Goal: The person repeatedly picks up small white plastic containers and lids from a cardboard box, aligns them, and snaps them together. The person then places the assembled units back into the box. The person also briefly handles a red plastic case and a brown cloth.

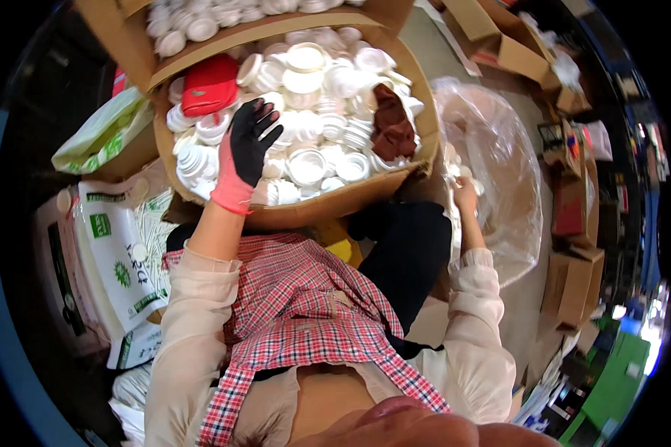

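Note:
A large cardboard box (335, 200) in front of me is heaped with round white plastic lids (306, 165). Over its left part is my left hand (250, 145), in a pink glove with a black palm; the fingers are spread and hold nothing. A red zippered pouch (209, 86) lies on the lids just beyond that hand. On the right side of the heap rests a crumpled dark brown cloth (392, 123). My bare right hand (465, 195) is at the clear plastic bag (511, 171) to the right, its fingers closed on small white lids, partly hidden.
More white lids (201, 28) fill a box at the back. At left stand a green-and-white bag (101, 134) and a printed white sack (112, 246) beside thin white sticks (155, 223). Cardboard boxes (574, 287) line the right side, with a green bin (615, 384) lower down.

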Action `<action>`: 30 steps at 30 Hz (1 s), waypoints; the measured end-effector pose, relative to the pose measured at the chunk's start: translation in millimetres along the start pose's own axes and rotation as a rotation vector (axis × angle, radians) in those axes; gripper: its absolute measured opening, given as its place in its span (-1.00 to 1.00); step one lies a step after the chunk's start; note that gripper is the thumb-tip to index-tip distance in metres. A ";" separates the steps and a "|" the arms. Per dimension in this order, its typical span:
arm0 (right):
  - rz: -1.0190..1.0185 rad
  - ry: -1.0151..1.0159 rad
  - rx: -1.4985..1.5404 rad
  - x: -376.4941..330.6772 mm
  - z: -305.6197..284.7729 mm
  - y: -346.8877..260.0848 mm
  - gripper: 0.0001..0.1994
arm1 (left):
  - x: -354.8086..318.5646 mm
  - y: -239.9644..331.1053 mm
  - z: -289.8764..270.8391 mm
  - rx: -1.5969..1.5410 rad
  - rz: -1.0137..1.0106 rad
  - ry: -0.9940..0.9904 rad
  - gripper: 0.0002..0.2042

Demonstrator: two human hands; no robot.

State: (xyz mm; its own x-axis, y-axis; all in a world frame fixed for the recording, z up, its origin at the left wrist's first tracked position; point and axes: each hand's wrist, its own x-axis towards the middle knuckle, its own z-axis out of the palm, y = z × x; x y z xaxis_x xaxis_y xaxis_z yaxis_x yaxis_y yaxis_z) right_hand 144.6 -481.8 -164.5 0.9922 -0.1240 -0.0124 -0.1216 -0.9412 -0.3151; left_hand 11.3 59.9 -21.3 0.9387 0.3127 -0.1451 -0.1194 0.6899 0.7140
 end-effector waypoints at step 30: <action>-1.113 -0.243 -0.107 -60.5 34.9 -414.1 -0.36 | 0.3 55.0 -34.1 -0.787 -0.157 -0.381 -0.38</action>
State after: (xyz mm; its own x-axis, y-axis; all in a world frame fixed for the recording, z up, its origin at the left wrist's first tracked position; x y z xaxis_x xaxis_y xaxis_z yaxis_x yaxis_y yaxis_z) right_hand 135.9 -73.6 -66.4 0.5289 0.8479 0.0355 0.8374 -0.5147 -0.1838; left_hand -6.0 120.2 -5.4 0.9901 0.0351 0.1362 -0.0364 0.9993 0.0070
